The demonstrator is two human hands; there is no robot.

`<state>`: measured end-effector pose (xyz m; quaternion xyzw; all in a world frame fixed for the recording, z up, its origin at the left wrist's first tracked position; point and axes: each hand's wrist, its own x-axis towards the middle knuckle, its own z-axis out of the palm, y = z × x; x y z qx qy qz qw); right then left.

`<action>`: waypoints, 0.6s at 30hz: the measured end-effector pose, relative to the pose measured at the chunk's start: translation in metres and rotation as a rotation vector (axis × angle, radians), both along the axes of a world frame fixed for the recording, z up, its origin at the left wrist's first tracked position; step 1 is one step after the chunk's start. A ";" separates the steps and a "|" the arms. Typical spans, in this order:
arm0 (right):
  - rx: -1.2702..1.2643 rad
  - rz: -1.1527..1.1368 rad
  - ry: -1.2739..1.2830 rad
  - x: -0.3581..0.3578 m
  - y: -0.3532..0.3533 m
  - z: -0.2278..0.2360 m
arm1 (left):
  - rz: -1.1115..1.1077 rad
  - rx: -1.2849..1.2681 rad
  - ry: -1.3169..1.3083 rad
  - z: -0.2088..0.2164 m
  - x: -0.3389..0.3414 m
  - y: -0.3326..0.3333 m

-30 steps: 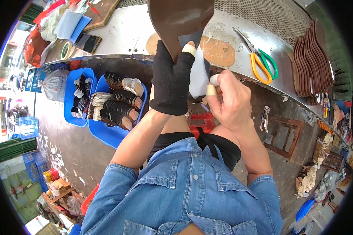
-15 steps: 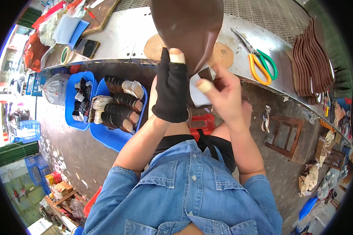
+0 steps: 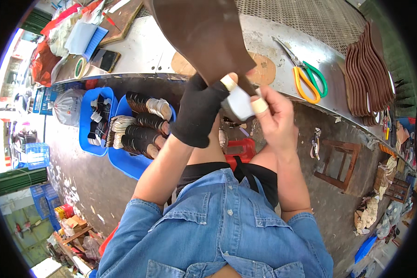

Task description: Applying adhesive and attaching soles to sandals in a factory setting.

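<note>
A dark brown, sole-shaped leather piece (image 3: pixel 204 37) is held up over the bench edge. My left hand (image 3: pixel 197 111), in a black fingerless glove, is closed round its lower left edge, with the taped thumb lying on its face. At its lower right corner, my right hand (image 3: pixel 279 116) is bare except for tape on the thumb, and its fingers pinch the narrow end. A smooth white piece (image 3: pixel 241 104) hangs between the hands; whether it is joined to the leather I cannot tell. Two tan sole-shaped pieces (image 3: pixel 264 70) lie on the bench behind.
Scissors (image 3: pixel 306 78) with yellow and green handles lie on the metal bench (image 3: pixel 139 53). A stack of brown soles (image 3: pixel 368 74) stands at right. A phone (image 3: pixel 105 59) and tape roll (image 3: pixel 80 67) lie at left. Below are blue bins (image 3: pixel 125 163) of bundled pieces and a wooden frame (image 3: pixel 338 164).
The leather piece has tilted, its upper end swinging left. My left hand has turned and its thumb moved right; my right hand has shifted slightly right and down. The white piece has turned.
</note>
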<state>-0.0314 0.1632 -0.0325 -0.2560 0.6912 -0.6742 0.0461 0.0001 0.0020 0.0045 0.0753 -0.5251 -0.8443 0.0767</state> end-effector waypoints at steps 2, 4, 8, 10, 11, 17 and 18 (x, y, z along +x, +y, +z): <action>-0.014 -0.027 0.068 -0.006 0.004 0.004 | -0.173 0.108 -0.106 0.003 0.005 -0.006; -0.038 0.044 -0.052 -0.010 0.014 0.010 | -0.236 0.059 -0.030 0.004 0.008 -0.008; -0.080 -0.038 -0.036 -0.008 0.013 0.003 | -0.194 0.026 0.044 -0.010 0.017 0.005; -0.142 -0.086 -0.073 -0.005 0.005 -0.001 | -0.155 0.053 0.080 -0.017 0.020 0.011; -0.208 -0.136 -0.109 -0.004 0.001 -0.003 | -0.155 0.056 0.081 -0.017 0.022 0.012; -0.239 -0.020 -0.357 0.000 0.003 -0.007 | -0.055 0.143 -0.001 -0.009 0.026 0.012; -0.229 -0.081 -0.257 -0.002 0.000 -0.008 | -0.046 0.157 0.013 -0.010 0.027 0.013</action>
